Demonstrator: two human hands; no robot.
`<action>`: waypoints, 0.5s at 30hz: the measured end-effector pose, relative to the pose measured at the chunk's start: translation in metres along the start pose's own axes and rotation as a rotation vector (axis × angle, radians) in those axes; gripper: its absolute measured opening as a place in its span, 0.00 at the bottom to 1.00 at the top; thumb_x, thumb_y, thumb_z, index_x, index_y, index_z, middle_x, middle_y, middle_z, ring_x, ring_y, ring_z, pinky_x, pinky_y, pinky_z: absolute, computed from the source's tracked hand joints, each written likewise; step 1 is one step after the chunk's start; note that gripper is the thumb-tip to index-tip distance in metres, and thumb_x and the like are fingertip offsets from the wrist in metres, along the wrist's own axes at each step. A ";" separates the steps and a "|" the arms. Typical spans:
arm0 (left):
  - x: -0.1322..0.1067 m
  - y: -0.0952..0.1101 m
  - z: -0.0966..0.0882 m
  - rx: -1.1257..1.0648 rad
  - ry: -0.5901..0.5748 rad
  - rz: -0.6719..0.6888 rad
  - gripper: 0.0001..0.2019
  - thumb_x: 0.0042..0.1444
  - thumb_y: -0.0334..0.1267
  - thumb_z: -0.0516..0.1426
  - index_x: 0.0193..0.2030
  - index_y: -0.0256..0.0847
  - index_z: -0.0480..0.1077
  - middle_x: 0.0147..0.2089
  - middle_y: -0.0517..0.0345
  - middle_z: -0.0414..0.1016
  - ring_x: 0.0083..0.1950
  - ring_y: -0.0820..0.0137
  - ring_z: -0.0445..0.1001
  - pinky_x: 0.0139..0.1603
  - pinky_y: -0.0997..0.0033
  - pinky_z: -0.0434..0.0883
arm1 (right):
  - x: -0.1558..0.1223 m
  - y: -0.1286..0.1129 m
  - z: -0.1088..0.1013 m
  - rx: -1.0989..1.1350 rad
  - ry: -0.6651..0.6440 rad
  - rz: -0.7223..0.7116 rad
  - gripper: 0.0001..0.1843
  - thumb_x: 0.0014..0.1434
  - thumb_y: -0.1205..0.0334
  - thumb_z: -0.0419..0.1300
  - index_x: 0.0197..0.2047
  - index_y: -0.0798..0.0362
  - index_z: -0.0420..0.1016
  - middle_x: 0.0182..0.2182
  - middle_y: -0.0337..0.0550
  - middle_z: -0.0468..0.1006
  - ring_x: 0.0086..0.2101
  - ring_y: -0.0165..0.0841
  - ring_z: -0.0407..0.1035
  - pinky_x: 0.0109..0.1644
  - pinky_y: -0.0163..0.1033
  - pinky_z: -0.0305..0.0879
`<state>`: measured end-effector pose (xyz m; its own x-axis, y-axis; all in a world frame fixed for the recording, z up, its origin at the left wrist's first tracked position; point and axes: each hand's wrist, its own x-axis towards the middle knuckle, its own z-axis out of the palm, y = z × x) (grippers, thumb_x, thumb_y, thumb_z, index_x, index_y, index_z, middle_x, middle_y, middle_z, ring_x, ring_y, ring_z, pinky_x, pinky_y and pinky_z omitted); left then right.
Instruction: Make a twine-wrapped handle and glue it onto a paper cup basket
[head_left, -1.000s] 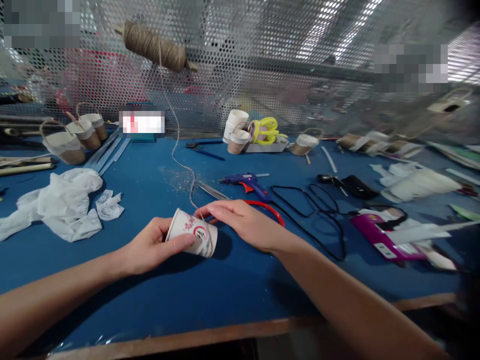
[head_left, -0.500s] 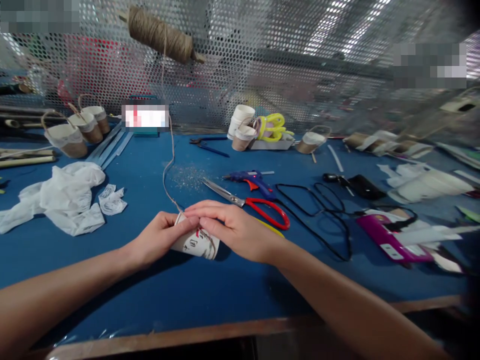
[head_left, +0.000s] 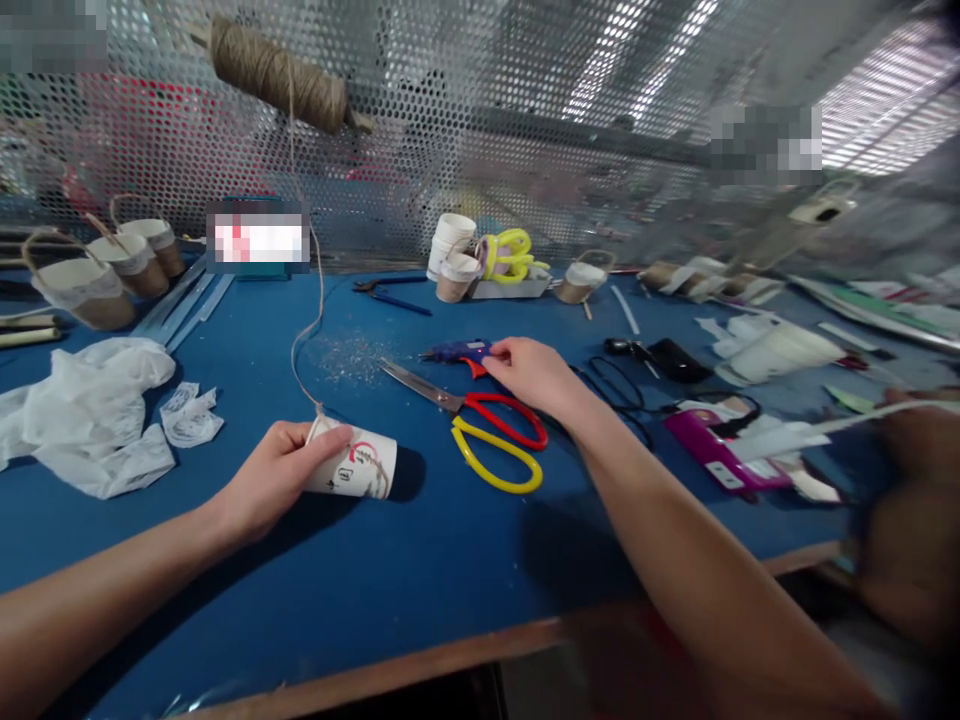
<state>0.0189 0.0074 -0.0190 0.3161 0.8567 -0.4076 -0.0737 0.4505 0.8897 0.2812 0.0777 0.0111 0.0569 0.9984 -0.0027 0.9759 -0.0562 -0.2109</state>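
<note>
My left hand grips a white paper cup with printed marks, lying on its side just over the blue tabletop. Twine runs from the cup up to a spool on the mesh. At the middle of the table, my right hand has its fingers closed around the rear of a blue glue gun with a red trigger. Part of the gun is hidden under that hand. In front of it lie scissors with one red and one yellow handle.
Small handled cups stand at the left behind white lace. Pliers, stacked paper cups and yellow-handled scissors sit along the back. Black cable and a purple box lie to the right, near a blurred person.
My right hand has left the cup and moved right onto the glue gun. My left hand keeps the cup. The view has turned right, bringing another person in at the edge.
</note>
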 end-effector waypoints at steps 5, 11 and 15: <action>0.005 -0.001 -0.001 0.006 0.014 0.049 0.12 0.47 0.42 0.58 0.23 0.34 0.75 0.21 0.58 0.75 0.22 0.76 0.68 0.26 0.79 0.63 | 0.021 0.020 0.016 -0.028 -0.068 0.032 0.03 0.45 0.67 0.58 0.26 0.56 0.72 0.26 0.49 0.76 0.31 0.41 0.71 0.31 0.39 0.62; 0.007 -0.001 -0.005 -0.044 0.079 0.062 0.11 0.47 0.42 0.58 0.25 0.34 0.75 0.22 0.58 0.75 0.22 0.76 0.68 0.26 0.79 0.63 | 0.006 0.012 0.005 0.103 0.078 0.098 0.18 0.46 0.65 0.58 0.42 0.59 0.66 0.38 0.55 0.74 0.37 0.43 0.70 0.37 0.44 0.66; 0.008 0.002 -0.005 -0.083 0.102 0.053 0.11 0.46 0.41 0.59 0.24 0.34 0.74 0.20 0.59 0.74 0.21 0.77 0.67 0.24 0.79 0.62 | -0.025 -0.001 -0.017 0.786 -0.038 0.015 0.12 0.47 0.61 0.60 0.36 0.53 0.66 0.28 0.43 0.75 0.25 0.31 0.71 0.31 0.38 0.69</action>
<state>0.0165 0.0163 -0.0211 0.2122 0.8990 -0.3831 -0.1673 0.4197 0.8921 0.2820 0.0530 0.0285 0.0475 0.9980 -0.0414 0.5393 -0.0605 -0.8399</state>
